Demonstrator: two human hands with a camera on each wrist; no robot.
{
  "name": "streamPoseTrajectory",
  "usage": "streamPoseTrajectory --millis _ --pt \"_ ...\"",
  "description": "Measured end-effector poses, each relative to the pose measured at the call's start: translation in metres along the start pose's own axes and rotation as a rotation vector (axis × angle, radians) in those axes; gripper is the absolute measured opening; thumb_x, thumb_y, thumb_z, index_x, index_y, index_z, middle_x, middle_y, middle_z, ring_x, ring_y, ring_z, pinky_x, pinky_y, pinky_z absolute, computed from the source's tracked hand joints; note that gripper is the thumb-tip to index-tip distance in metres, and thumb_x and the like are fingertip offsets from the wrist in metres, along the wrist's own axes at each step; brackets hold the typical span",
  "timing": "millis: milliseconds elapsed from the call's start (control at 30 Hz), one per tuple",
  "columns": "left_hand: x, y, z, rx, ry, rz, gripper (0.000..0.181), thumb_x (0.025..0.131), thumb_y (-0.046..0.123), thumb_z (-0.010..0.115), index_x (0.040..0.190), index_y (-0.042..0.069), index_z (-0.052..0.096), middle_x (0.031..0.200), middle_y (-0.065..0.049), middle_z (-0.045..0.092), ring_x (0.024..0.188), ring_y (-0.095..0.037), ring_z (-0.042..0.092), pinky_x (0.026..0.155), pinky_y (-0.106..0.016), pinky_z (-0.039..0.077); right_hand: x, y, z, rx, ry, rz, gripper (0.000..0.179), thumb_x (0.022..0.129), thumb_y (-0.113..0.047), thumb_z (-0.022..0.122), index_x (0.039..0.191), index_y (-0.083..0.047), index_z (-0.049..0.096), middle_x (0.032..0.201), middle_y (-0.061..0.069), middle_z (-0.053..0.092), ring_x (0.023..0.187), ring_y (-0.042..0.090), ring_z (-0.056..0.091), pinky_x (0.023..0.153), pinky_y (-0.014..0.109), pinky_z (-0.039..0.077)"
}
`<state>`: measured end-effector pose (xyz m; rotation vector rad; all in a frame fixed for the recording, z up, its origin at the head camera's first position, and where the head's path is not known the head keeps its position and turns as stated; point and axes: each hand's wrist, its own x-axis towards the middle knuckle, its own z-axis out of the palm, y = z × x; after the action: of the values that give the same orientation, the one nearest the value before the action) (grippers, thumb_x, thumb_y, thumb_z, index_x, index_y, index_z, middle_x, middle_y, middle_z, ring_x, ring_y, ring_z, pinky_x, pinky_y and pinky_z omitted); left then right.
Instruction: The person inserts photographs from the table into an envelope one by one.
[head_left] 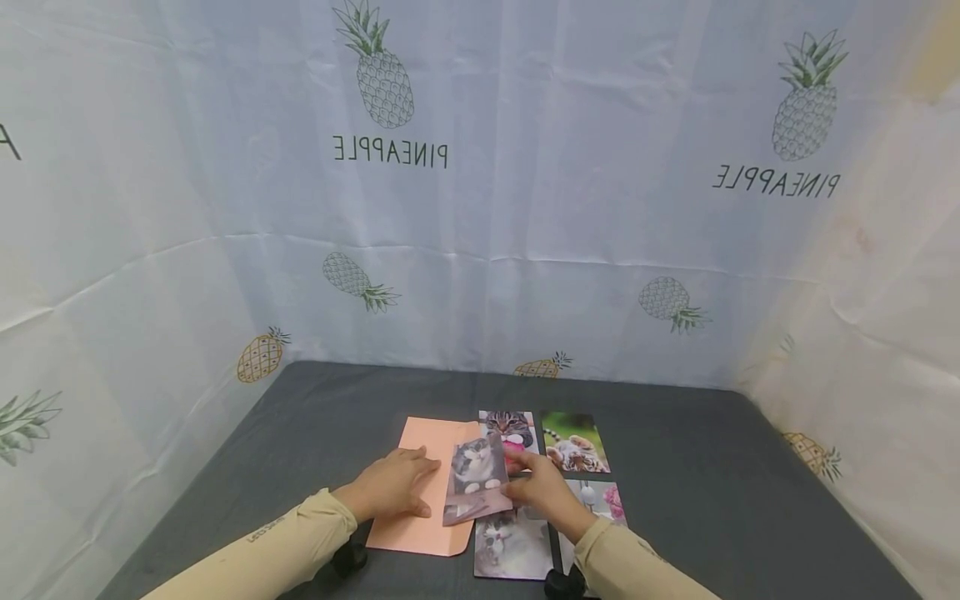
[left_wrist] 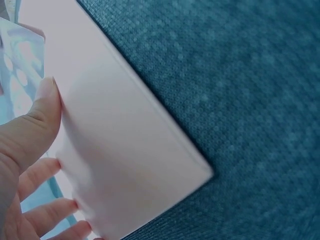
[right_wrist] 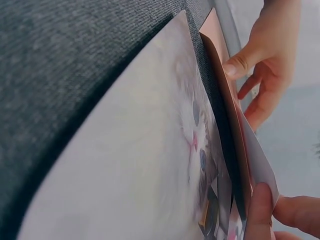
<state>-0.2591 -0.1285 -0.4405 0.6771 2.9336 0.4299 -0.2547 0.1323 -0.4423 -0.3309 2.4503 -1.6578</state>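
Note:
My right hand [head_left: 551, 493] pinches a cat photo card [head_left: 472, 467] by its right edge, between thumb and fingers. The card is tilted and lies partly over a salmon-pink envelope [head_left: 427, 537]. In the right wrist view the pinched card [right_wrist: 257, 155] rises at an angle from the envelope [right_wrist: 216, 42]. My left hand [head_left: 392, 485] rests on the envelope's left part, fingers spread. Up close in the left wrist view, the thumb and fingertips of this hand [left_wrist: 30, 135] touch the envelope [left_wrist: 115, 130]; the card's corner [left_wrist: 25, 55] shows beyond the thumb.
Right of the envelope lie several more photo cards: a tabby cat [head_left: 504, 423], a tiger cub [head_left: 573, 442], one with pink flowers [head_left: 611, 500] and a pale cat [head_left: 513, 554]. All rest on a dark grey cloth [head_left: 690, 483]. Pineapple-print curtains [head_left: 510, 200] surround the table.

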Motion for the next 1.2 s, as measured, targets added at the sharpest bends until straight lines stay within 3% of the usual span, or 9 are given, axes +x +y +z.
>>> streamPoseTrajectory --millis 300,700,933,1200 --pt "-0.003 0.001 -0.002 -0.004 0.014 0.010 0.070 0.069 0.037 0.084 0.129 0.009 0.062 0.140 -0.021 0.051 0.129 -0.041 0.047 0.100 -0.058 0.042 0.005 -0.002 0.004 -0.047 0.020 -0.022 0.060 0.075 0.007 0.072 0.132 0.006 0.054 0.100 0.017 0.066 0.075 0.017 0.065 0.067 0.032 0.058" --pt "-0.002 0.000 -0.001 -0.013 0.011 0.016 0.069 0.070 0.037 0.084 0.129 0.009 0.062 0.141 -0.021 0.051 0.130 -0.041 0.046 0.100 -0.059 0.042 0.006 -0.004 0.014 0.034 0.029 -0.052 0.053 0.076 0.008 0.073 0.126 0.010 0.057 0.090 0.015 0.062 0.071 0.013 0.060 0.068 0.034 0.059" --pt "-0.002 0.001 -0.002 -0.018 0.010 0.005 0.068 0.069 0.036 0.084 0.128 0.008 0.062 0.141 -0.021 0.051 0.131 -0.040 0.046 0.101 -0.059 0.040 0.009 -0.009 0.024 -0.006 0.047 -0.035 0.050 0.076 0.005 0.075 0.123 0.009 0.059 0.083 0.009 0.061 0.069 0.012 0.059 0.067 0.031 0.059" --pt "-0.002 0.002 -0.002 -0.016 0.010 -0.010 0.067 0.070 0.036 0.084 0.128 0.010 0.063 0.141 -0.020 0.051 0.130 -0.040 0.047 0.101 -0.057 0.041 0.011 -0.011 0.032 -0.068 -0.001 -0.021 0.047 0.080 0.007 0.070 0.124 0.013 0.057 0.090 0.013 0.067 0.076 0.014 0.061 0.066 0.030 0.058"
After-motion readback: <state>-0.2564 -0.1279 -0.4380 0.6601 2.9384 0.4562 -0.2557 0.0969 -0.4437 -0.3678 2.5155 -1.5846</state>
